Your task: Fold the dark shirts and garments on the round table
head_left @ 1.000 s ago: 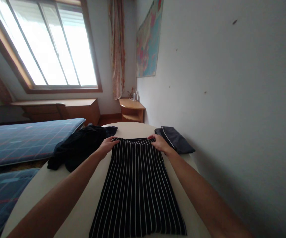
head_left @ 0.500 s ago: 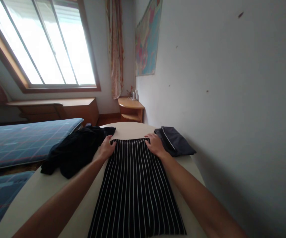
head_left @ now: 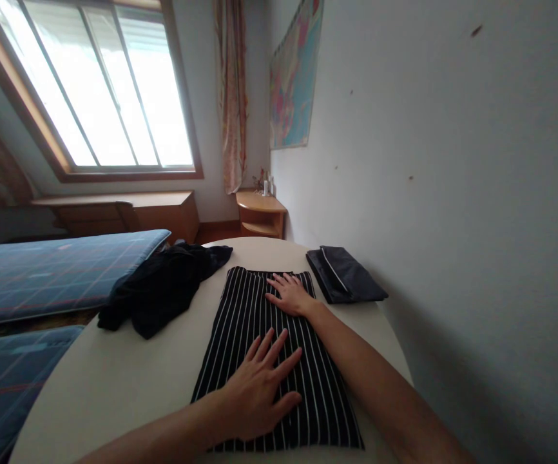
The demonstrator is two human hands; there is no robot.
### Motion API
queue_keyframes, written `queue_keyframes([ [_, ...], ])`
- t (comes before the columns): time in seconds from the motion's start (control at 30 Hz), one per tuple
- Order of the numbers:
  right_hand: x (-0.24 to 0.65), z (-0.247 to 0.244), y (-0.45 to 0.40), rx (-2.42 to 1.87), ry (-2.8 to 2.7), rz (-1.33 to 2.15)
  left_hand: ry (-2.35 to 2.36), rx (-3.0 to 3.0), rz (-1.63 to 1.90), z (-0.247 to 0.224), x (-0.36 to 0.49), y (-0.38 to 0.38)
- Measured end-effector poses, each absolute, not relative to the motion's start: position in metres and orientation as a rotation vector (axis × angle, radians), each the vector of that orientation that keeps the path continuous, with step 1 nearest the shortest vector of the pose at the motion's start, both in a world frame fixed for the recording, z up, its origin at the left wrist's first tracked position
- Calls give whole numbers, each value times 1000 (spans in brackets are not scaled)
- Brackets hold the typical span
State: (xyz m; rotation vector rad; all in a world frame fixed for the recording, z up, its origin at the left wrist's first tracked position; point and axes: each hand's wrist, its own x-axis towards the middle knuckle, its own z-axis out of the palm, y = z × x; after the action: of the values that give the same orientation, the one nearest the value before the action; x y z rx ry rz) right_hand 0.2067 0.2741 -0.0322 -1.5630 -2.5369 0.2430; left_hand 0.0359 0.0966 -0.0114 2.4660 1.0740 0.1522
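A black cloth with white stripes [head_left: 240,322] lies spread flat on the round pale table [head_left: 90,399]. Over its lower middle, my left hand [head_left: 258,386] has its fingers spread; whether the palm touches the cloth is hard to tell. Nearer the cloth's far edge, my right hand [head_left: 289,294] rests on the stripes with its fingers apart. Neither hand grips anything. To the left is a crumpled black garment [head_left: 167,283]. A folded dark grey cloth with a thin light line [head_left: 351,277] lies to the right.
Blue plaid mattresses [head_left: 66,270] stand left of the table. A white wall [head_left: 453,258] runs close along the right side. Beyond the table are a small wooden corner shelf [head_left: 262,203] and a long wooden desk [head_left: 163,206] under the window.
Both hands have let go of the striped cloth's far edge. My left hand has come down toward me and over the cloth; my right hand has shifted slightly inward and flattened. The view has moved slightly.
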Motion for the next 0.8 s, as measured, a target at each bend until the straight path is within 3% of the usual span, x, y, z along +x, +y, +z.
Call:
queue_keyframes([
  [0.27,208,-3,231,-1882,-2468,88,833,2487,54,13,-27,110],
  [0.47,196,26,186,-2227,-2340,37,1419,2394,213,7,-25,92],
  [0.57,185,22,170,-1998,-2366,-43,1718,2321,172,-15,-12,88],
  [0.7,177,-2,168,-1275,-2677,177,1773,2356,116,-30,-2,94],
  [0.8,186,-19,181,-1242,-2708,314,1772,2375,109,-28,0,98],
])
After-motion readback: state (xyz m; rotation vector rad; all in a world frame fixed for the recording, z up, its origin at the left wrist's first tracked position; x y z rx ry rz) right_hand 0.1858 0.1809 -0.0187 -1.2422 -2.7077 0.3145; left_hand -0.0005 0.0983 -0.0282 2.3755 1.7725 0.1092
